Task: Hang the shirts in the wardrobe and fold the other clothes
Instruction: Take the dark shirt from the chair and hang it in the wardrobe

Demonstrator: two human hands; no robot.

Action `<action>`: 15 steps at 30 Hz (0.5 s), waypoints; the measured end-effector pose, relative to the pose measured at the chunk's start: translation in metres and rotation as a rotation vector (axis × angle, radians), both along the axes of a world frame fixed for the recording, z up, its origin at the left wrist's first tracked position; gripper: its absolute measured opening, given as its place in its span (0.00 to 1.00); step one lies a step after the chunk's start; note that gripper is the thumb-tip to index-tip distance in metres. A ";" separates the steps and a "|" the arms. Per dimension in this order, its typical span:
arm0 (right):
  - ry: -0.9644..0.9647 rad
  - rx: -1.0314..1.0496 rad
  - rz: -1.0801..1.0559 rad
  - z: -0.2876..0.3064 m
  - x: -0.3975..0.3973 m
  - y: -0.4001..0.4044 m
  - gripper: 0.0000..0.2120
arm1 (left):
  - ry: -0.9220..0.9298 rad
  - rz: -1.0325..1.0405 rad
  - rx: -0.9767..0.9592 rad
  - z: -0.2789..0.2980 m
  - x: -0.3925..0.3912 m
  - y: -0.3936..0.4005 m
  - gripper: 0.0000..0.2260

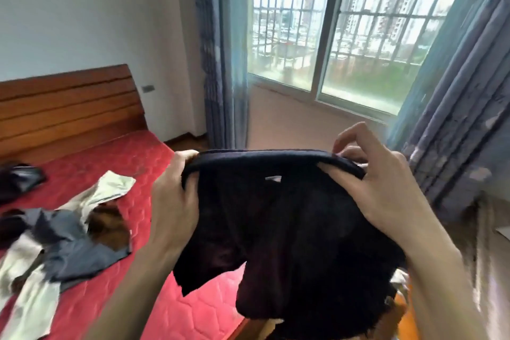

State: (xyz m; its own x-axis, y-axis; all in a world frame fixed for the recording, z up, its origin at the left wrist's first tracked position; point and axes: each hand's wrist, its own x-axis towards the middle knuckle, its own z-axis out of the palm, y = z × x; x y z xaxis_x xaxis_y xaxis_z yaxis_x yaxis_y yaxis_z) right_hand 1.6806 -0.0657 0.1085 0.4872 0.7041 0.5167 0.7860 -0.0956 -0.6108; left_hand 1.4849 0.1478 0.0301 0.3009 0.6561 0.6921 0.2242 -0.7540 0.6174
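Holding a dark garment (289, 215) up over the bed (154, 157), both hands gripping its top band.

The left hand (174, 201) is curling round the band's left end; the right hand (378, 185) is pinching the right end, index finger lifted. Other clothes (63, 229) are lying on the bed.
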 end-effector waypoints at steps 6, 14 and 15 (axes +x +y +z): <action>-0.058 0.125 0.201 -0.012 -0.033 0.047 0.04 | 0.057 0.142 0.029 0.028 -0.090 -0.003 0.09; -0.222 0.261 0.161 -0.012 -0.127 0.096 0.03 | 0.359 0.181 -0.007 0.020 -0.227 -0.002 0.06; -0.229 0.294 0.164 -0.014 -0.145 0.102 0.03 | 0.396 0.194 0.015 0.017 -0.248 -0.004 0.04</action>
State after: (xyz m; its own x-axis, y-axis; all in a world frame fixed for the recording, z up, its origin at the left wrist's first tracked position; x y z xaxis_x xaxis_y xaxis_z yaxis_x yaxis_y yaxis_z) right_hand 1.5360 0.0364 0.0948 0.2301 0.5688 0.7896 0.8951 0.1947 -0.4011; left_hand 1.2369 0.1438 0.0472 0.4173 0.7174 0.5578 0.5795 -0.6829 0.4448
